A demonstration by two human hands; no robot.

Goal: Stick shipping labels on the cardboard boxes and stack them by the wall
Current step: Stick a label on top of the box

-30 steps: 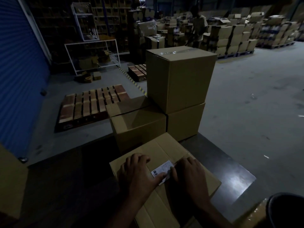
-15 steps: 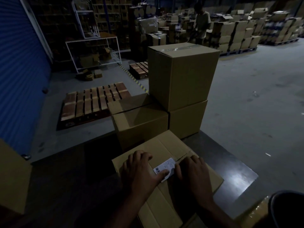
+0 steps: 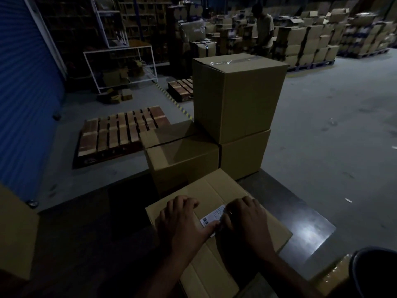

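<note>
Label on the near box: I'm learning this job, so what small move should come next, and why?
Probably smooth it flat. The label lies on the box top, between both hands: the left hand thumb is on its near end and the right hand covers its right edge. Sweeping the fingers outward would seat it before the box is stacked.

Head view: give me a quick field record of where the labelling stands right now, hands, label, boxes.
work box: cardboard box lying on the dark table, flaps closed
label: white shipping label on the box top, between the hands
left hand: on the box top, thumb on the label's near edge
right hand: fingers pressing the label's right side
stack beyond: tall taped box on top of a lower box; another low box to its left
background: person among pallet stacks
</note>
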